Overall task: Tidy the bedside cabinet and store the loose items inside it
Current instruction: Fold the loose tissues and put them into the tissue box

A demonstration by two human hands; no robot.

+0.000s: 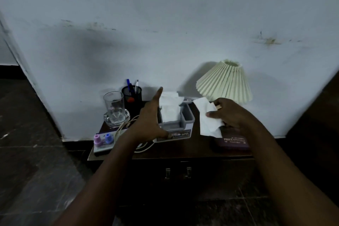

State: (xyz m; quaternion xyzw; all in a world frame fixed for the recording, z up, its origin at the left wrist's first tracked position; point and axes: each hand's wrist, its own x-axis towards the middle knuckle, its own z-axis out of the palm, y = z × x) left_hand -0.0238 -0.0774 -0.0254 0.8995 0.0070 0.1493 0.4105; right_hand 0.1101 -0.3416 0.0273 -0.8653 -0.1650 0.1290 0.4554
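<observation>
My right hand [231, 113] holds a crumpled white paper tissue [207, 117]: the thumb and the curled fingers pinch it, and it hangs down in front of the palm. This hand is above a dark purple flat book with pale letters [233, 141], which lies on the right part of the dark wooden bedside cabinet [183, 150].

My left hand [150, 117] is wide, with the fingers straight and pointing up and away from me. It stands against the left side of a grey plastic organiser box [185, 124], and the thumb touches the front of this box. It grips nothing. In the box stands a bunch of white folded tissues [169, 110].

Behind my right hand is a lamp with a cream pleated shade [223, 82], near the wall. On the left part of the top, a clear drinking glass [114, 106] stands upright in a thick glass dish [110, 121]. Just beside it, at the wall, is a black mesh pen holder [134, 101] with some pens. A cream cable [124, 124] lies in loops between the dish and my left wrist. At the front left corner, a small bottle with a pink cap [97, 140] and a small bottle with a blue cap [107, 138] stand side by side on a flat pale packet [104, 147].

The two doors of the cabinet are closed, and each has a metal handle [167, 173].
</observation>
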